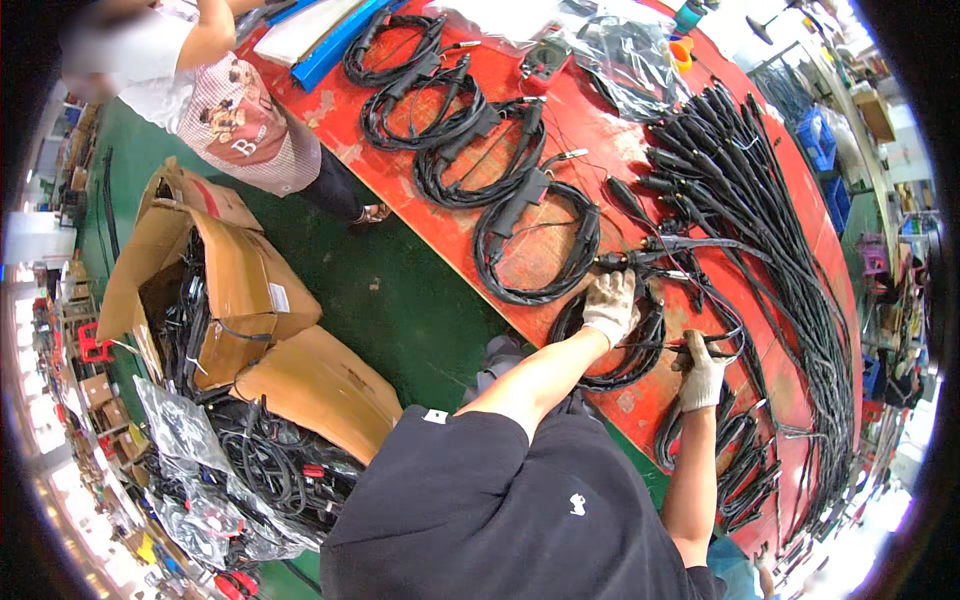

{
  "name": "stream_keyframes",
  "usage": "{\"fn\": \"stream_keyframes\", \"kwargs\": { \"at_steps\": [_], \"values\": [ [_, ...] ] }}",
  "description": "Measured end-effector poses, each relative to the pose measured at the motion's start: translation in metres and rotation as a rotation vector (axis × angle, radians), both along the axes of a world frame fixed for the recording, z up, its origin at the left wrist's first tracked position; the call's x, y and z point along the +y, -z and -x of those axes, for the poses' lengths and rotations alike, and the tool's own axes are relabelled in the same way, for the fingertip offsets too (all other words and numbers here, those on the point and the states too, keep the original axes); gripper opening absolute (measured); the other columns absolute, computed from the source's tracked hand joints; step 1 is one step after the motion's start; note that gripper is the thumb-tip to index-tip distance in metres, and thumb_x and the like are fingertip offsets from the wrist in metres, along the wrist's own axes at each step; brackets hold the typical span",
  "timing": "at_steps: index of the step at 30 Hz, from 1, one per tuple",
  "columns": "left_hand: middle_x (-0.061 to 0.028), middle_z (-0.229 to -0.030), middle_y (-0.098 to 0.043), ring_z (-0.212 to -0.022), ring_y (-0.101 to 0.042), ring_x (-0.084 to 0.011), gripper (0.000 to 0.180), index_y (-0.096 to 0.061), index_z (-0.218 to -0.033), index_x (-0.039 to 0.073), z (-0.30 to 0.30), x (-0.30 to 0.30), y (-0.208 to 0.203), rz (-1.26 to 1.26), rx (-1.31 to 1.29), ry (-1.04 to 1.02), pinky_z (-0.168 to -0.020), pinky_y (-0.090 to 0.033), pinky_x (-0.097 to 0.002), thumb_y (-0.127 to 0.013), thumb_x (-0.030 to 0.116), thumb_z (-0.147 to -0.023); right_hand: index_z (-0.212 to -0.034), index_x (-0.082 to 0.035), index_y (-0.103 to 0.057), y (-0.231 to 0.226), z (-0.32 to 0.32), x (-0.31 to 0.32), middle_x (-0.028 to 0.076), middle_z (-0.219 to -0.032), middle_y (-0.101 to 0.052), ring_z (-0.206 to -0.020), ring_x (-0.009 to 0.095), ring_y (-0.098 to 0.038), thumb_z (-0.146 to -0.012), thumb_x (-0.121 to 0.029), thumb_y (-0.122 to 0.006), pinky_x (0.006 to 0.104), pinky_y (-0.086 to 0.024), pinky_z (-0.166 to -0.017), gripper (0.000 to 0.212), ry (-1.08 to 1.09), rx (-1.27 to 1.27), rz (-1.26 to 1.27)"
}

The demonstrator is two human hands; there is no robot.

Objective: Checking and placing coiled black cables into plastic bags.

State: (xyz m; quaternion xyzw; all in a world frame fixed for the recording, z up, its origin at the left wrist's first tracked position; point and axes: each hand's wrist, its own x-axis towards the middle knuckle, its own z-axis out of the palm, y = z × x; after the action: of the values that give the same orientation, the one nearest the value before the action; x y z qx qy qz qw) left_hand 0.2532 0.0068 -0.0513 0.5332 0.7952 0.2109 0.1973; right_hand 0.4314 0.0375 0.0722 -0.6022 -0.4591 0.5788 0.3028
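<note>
Both my hands wear pale work gloves. My left hand (611,303) is closed over the upper part of a coiled black cable (652,335) on the red table, close to a black connector (612,261). To its right, my right hand (702,372) is closed around a loose black cable length (722,343), beside the same coil. The glove hides part of the grip. Several finished-looking black cable coils (536,297) lie in a row toward the far left, with thicker black boxes on them.
A thick bundle of black cables (790,270) covers the table's right side. More cable bundles (740,470) lie near my right forearm. At the back are a red meter (543,62) and clear plastic bags (625,70). Left stand open cardboard boxes (265,295) and another person (235,120).
</note>
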Motion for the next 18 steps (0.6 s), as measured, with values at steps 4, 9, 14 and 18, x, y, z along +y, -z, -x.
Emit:
{"fn": "stream_keyframes", "kwargs": {
  "at_steps": [4,9,14,18],
  "values": [
    [-0.0158,-0.123,-0.057,-0.113,-0.055,-0.0332,0.072,-0.047,-0.143,0.003,0.0,0.005,0.003,0.025,-0.033,0.012,-0.098,-0.044,-0.046,-0.07,0.036,-0.083,-0.1,0.002,-0.068,-0.001,0.004,0.004,0.005,-0.074,-0.064,-0.056,0.012,-0.058,-0.096,-0.022,-0.071,0.0267,-0.05,-0.05,0.025,0.001,-0.021,0.003],
    [-0.0163,-0.124,-0.056,-0.114,-0.054,-0.0337,0.073,-0.046,-0.144,0.003,0.0,0.004,0.007,0.025,-0.056,0.011,-0.1,-0.043,-0.0463,-0.071,0.036,-0.083,-0.101,0.002,-0.069,-0.005,0.011,0.003,0.005,-0.074,-0.064,-0.056,0.012,-0.058,-0.096,-0.023,-0.071,0.0268,-0.05,-0.05,0.025,-0.001,-0.036,0.001],
    [-0.0181,-0.126,-0.055,-0.116,-0.053,-0.0353,0.076,-0.044,-0.144,0.001,0.0,-0.001,0.006,0.02,-0.072,0.004,-0.101,-0.043,-0.0467,-0.071,0.033,-0.082,-0.103,0.002,-0.069,-0.001,0.005,-0.001,0.005,-0.074,-0.064,-0.055,0.012,-0.057,-0.096,-0.022,-0.07,0.0265,-0.048,-0.05,0.025,0.001,-0.026,-0.001],
    [-0.0192,-0.125,-0.055,-0.116,-0.053,-0.0362,0.076,-0.042,-0.145,0.0,-0.003,-0.006,0.005,0.0,-0.062,0.03,-0.102,-0.043,-0.0467,-0.07,0.034,-0.082,-0.103,0.002,-0.069,0.002,-0.004,-0.003,0.005,-0.074,-0.065,-0.055,0.012,-0.057,-0.096,-0.021,-0.07,0.0265,-0.048,-0.051,0.024,0.001,-0.047,0.007]
  ]
}}
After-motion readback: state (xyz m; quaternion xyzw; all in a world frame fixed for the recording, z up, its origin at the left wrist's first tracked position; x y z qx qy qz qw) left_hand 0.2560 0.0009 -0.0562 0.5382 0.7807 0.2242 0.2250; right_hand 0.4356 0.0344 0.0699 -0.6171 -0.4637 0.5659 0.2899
